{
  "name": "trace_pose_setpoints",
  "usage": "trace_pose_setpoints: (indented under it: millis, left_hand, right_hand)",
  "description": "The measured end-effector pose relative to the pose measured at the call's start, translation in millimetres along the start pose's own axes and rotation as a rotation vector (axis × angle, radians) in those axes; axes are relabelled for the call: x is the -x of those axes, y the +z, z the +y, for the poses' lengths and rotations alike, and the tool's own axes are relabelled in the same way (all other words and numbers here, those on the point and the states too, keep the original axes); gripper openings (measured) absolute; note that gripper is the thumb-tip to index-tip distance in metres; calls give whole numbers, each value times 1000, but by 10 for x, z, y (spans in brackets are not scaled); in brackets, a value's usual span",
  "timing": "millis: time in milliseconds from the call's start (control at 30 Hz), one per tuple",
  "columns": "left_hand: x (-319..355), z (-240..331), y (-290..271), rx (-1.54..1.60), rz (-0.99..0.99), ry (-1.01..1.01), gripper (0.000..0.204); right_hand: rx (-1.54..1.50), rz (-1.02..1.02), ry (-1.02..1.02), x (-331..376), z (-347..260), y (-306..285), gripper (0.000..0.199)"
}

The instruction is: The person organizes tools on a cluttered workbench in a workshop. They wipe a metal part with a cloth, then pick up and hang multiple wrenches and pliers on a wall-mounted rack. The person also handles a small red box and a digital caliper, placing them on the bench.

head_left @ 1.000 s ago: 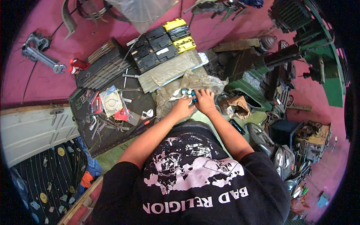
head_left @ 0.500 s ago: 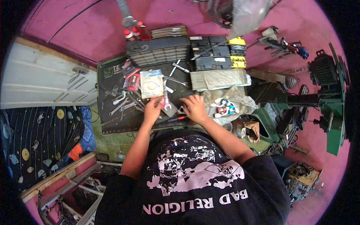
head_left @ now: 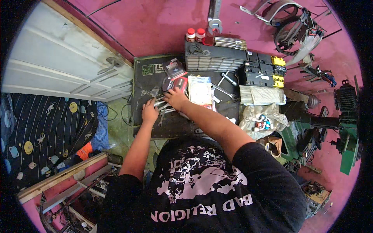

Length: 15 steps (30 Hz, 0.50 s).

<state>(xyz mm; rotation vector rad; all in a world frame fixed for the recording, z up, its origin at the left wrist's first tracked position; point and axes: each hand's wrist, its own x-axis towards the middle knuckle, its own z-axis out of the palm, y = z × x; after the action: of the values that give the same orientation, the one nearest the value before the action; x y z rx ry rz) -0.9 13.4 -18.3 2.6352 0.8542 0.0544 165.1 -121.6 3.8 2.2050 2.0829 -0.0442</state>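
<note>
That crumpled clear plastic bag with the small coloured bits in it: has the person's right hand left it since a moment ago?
Yes. The right hand has gone left, away from the crumpled clear plastic bag, onto the metal wrenches on the dark green work mat.

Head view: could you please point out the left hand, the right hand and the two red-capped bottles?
left hand (head_left: 149,112), head view, back of the hand.
right hand (head_left: 176,99), head view, back of the hand.
red-capped bottles (head_left: 190,32), head view, cap of the left bottle.
</note>
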Motion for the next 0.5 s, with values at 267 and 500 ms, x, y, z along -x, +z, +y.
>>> trace_pose_setpoints:
  millis: [267, 500]
  left_hand:
    - [-110, -64, -133, -3, -38, 105, 35]
    - [118, -95, -81, 373, 41, 93, 28]
  right_hand:
    - [71, -61, 23, -299, -111, 36, 23]
    - [-147, 171, 27, 156, 10, 65, 23]
